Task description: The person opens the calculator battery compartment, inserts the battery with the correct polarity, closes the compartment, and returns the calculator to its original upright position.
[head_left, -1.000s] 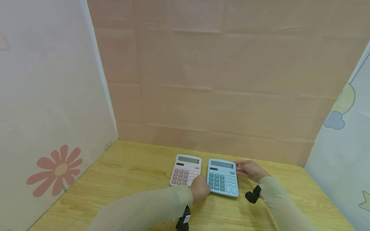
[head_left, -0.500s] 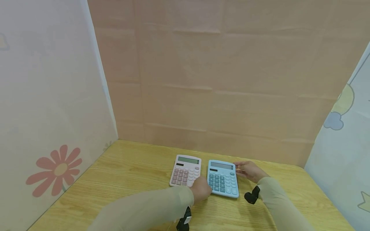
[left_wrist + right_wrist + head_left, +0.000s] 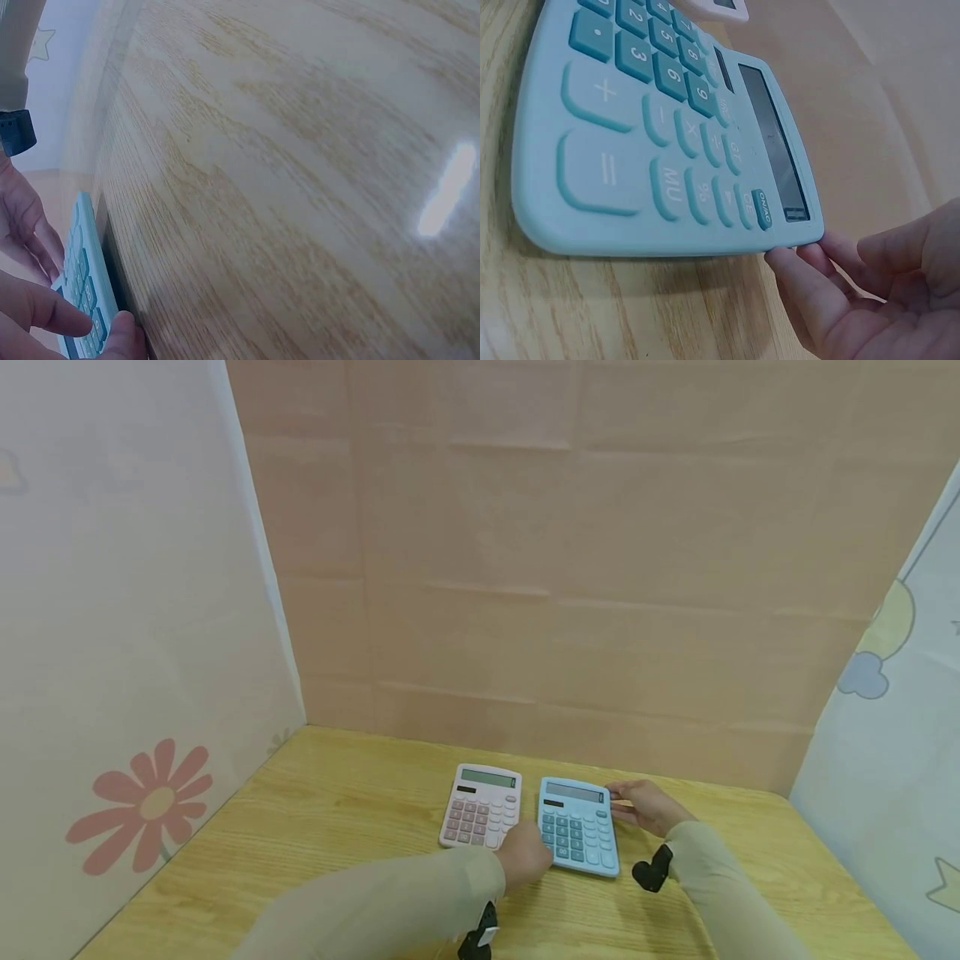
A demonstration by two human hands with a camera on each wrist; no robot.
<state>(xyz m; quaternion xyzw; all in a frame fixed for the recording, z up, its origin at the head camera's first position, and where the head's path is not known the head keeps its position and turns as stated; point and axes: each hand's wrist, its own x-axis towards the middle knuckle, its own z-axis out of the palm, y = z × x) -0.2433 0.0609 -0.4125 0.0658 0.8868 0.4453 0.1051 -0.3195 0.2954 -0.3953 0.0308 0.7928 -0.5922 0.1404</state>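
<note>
A light blue calculator (image 3: 577, 827) lies face up on the wooden table, its display showing 0. My left hand (image 3: 525, 853) is at its near left corner; in the left wrist view the thumb (image 3: 124, 337) lies against the edge and a finger reaches over the keys, pinching the corner. At the far right side, my right hand (image 3: 648, 807) touches the calculator's edge beside the display with its fingertips (image 3: 784, 259), while its thumb stays off the casing. A pink calculator (image 3: 487, 789) lies left of the blue one, its near right corner hidden behind my left hand.
The wooden table (image 3: 360, 793) meets a brown paper-like backdrop (image 3: 525, 568) behind the calculators. Pale patterned panels (image 3: 187, 652) stand on both sides. Each wrist carries a small black device (image 3: 652, 868).
Both hands keep their places at the blue calculator. My left hand has edged very slightly right, and the head view has shifted a touch. Both calculators stay put on the table.
</note>
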